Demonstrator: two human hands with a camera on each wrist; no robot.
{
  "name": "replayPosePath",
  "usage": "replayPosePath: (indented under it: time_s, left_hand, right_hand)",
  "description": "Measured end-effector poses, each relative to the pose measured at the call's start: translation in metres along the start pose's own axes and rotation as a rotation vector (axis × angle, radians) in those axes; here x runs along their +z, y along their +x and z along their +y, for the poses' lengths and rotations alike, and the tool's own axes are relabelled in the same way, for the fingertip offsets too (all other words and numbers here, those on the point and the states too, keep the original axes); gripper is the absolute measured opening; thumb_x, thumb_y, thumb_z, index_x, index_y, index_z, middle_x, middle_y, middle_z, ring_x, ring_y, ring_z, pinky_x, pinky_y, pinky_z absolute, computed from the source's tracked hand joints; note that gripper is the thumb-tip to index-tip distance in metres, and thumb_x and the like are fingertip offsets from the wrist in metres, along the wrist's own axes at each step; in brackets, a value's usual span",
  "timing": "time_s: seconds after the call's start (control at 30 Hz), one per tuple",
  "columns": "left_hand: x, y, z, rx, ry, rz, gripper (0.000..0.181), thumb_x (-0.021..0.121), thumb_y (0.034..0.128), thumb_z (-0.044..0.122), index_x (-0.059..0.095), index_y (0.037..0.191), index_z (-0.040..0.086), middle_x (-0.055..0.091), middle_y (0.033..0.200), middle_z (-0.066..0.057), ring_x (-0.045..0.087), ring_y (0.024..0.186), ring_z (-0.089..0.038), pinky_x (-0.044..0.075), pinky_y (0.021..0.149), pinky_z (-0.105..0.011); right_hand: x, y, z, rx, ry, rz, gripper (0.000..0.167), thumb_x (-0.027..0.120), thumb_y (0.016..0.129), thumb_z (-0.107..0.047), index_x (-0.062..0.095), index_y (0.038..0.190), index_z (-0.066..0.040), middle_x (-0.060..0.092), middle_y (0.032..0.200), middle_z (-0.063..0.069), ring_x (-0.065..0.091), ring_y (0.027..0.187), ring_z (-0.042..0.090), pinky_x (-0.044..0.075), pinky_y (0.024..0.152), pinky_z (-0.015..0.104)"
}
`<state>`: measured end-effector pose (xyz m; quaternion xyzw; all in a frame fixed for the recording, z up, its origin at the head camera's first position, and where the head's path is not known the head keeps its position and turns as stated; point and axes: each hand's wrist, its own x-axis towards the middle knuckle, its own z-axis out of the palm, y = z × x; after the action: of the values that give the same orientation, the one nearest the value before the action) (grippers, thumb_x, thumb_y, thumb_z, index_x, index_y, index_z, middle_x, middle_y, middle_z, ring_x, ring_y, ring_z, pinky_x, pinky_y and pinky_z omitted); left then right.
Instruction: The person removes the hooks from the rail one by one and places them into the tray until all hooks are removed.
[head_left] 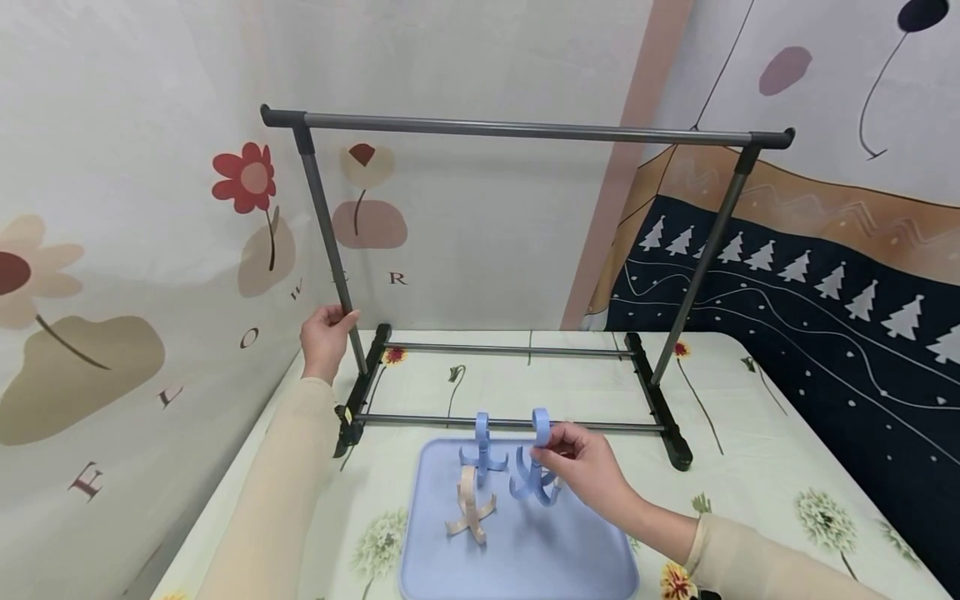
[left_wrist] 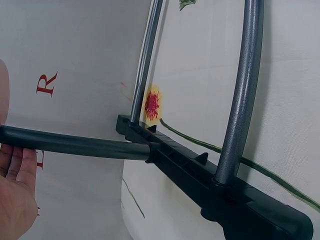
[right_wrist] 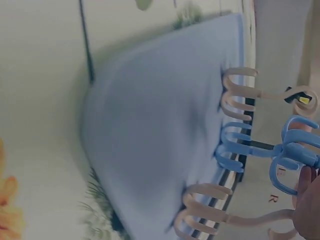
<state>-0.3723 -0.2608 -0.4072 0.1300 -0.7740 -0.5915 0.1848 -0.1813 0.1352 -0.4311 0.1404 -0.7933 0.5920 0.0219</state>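
My left hand (head_left: 326, 342) grips the left upright (head_left: 324, 217) of a dark metal clothes rack low down, its fingers (left_wrist: 20, 170) around the tube in the left wrist view. With my right hand (head_left: 588, 467) I pinch a blue four-pronged rotating hook (head_left: 534, 475) near its top loop, above the tray's back part. A second blue hook (head_left: 482, 450) stands prongs-down on the blue tray (head_left: 525, 567). Left of centre on the tray is a beige hook (head_left: 471, 510). Another beige hook (right_wrist: 205, 207) shows in the right wrist view, mostly hidden by the right hand in the head view.
The rack's top bar (head_left: 465, 127) spans high above the table, and its lower bars (head_left: 510, 350) join black feet (head_left: 660, 408). The tray lies in front of the rack on a flowered tablecloth (head_left: 750, 500). Printed curtains (head_left: 480, 250) hang behind.
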Motion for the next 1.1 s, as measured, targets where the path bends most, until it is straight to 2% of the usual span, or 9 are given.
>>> replayPosePath:
  time_s: [0.13,0.4,0.5,0.67,1.1]
  left_hand:
    - [0.000,-0.001,0.001,-0.001,-0.002,0.001,0.041,0.067,0.0953,0.036,0.060,0.123,0.006,0.061,0.117,-0.007,0.054,0.111,-0.023,0.041,0.100,-0.042]
    - [-0.001,-0.002,0.001,-0.003,0.005,-0.003,0.043,0.066,0.0957,0.038,0.060,0.124,0.006,0.061,0.118,-0.008,0.054,0.111,-0.023,0.040,0.101,-0.042]
    - [-0.001,-0.001,0.001,-0.002,0.009,-0.004,0.043,0.066,0.0961,0.037,0.060,0.124,0.006,0.061,0.119,-0.008,0.054,0.112,-0.022,0.040,0.101,-0.041]
    - [-0.001,-0.001,0.001,0.004,0.009,-0.007,0.042,0.066,0.0965,0.036,0.060,0.124,0.005,0.061,0.118,-0.008,0.054,0.111,-0.022,0.041,0.100,-0.041]
    - [0.000,0.000,0.000,0.008,-0.003,0.001,0.040,0.067,0.0959,0.035,0.060,0.123,0.006,0.061,0.118,-0.008,0.054,0.111,-0.023,0.041,0.100,-0.042]
  right_hand:
    - [0.004,-0.005,0.009,0.013,0.005,-0.010,0.011,0.077,0.086,-0.009,0.068,0.089,-0.003,0.070,0.082,0.004,0.062,0.070,0.008,0.053,0.063,0.023]
    - [0.008,-0.010,0.025,-0.028,0.048,-0.034,0.010,0.076,0.086,-0.001,0.067,0.088,0.002,0.069,0.084,0.011,0.060,0.070,0.005,0.052,0.062,0.022]
    - [0.008,-0.013,0.028,-0.005,0.053,-0.041,0.011,0.076,0.085,-0.001,0.066,0.088,0.004,0.070,0.085,0.013,0.062,0.071,0.005,0.053,0.063,0.022]
    - [0.008,-0.016,0.034,0.029,0.067,-0.051,0.013,0.076,0.085,-0.001,0.065,0.088,0.005,0.070,0.084,0.010,0.062,0.070,0.004,0.052,0.063,0.021]
    - [0.007,-0.015,0.049,0.022,0.062,-0.074,0.013,0.076,0.084,-0.001,0.065,0.087,0.005,0.069,0.082,0.010,0.059,0.069,0.002,0.051,0.062,0.019]
